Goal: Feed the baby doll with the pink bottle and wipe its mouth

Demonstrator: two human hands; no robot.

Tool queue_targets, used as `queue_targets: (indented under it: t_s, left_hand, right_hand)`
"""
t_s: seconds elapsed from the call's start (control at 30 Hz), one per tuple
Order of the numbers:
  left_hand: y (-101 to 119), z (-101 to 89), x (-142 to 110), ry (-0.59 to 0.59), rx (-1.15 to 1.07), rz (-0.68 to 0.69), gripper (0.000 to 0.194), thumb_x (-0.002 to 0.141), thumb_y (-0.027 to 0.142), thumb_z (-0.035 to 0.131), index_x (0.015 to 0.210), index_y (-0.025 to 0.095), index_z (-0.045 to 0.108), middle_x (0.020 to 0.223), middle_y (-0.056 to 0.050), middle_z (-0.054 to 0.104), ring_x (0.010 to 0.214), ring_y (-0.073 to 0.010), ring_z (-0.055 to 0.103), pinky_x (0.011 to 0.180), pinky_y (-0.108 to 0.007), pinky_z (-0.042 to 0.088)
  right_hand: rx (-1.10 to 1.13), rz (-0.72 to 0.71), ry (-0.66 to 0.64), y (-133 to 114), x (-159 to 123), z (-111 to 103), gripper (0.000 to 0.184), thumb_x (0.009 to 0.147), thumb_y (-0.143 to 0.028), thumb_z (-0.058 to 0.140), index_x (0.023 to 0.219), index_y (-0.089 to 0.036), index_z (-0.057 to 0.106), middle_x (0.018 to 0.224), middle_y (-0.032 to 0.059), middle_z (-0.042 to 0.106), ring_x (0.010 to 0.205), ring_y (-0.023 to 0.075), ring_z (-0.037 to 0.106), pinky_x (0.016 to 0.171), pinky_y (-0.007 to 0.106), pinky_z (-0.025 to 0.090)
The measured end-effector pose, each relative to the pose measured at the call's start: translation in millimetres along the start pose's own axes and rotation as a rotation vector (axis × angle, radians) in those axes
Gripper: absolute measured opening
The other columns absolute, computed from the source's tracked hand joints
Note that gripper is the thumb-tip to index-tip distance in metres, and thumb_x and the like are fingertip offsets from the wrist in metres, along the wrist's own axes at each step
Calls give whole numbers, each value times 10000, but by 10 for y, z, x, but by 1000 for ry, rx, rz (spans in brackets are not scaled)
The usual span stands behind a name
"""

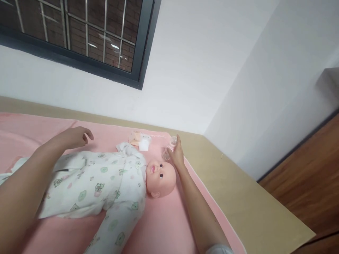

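A baby doll [162,178] in a white printed outfit [106,180] lies on its back on a pink blanket [164,218], its head toward the right. Just beyond the doll's head, my right hand [178,155] grips a small clear baby bottle [172,144], which stands tilted or upright near the blanket's edge; I cannot tell which. Over the far side of the doll's body hovers my left hand [79,137], empty, with its fingers loosely bent and apart. My left forearm crosses above the doll's lower part and hides some of it.
A small soft pack with a white flap [140,140] rests on the blanket beyond the doll's shoulder. The wooden tabletop [227,183] shows along the back and right. Behind it rises a white wall [180,88] with a barred window [137,77]. Brown wood panelling [304,183] stands at the right.
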State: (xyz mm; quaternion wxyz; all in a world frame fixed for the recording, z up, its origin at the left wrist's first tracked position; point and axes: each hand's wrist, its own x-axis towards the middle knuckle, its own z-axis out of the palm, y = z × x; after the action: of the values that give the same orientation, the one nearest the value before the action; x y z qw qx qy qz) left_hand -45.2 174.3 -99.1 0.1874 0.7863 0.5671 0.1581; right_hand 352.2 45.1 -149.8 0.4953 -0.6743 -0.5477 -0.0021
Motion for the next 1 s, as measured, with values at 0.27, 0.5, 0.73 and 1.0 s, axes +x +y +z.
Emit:
queue_targets:
  t_s: [0.27, 0.5, 0.73, 1.0]
  left_hand:
    - [7, -9, -7, -9, 37, -6, 405, 428, 181, 419, 790, 203, 598, 751, -18, 680, 943, -290, 590, 683, -298, 411]
    - [126, -89, -40, -69, 55, -82, 390, 424, 196, 438, 780, 206, 597, 790, -26, 698, 929, -290, 598, 695, -296, 426]
    - [154, -113, -39, -60, 79, -90, 363, 498, 215, 500, 835, 183, 632, 914, -51, 686, 972, -303, 577, 746, -323, 427]
    - [92, -91, -42, -41, 2, -31, 153, 589, 218, 518, 676, 214, 643, 622, 0, 647, 854, -299, 587, 766, -370, 416]
  right_hand:
    - [47, 113, -10, 51, 1, 41, 849, 773, -411, 548, 1472, -181, 123, 1387, 153, 484, 1231, 294, 521, 989, 423, 432]
    - [201, 68, 195, 73, -28, 51, 700, 867, -541, 396, 1437, -180, 211, 1382, 174, 457, 1224, 249, 507, 1007, 413, 413]
    - [300, 70, 507, 156, -39, -36, 500, 885, -483, 356, 1291, -191, 364, 1243, 144, 501, 946, 165, 592, 890, 354, 476]
    - [331, 217, 526, 395, -80, -61, 413, 877, -432, 375, 1218, -199, 381, 1142, 115, 527, 813, 135, 601, 814, 325, 496]
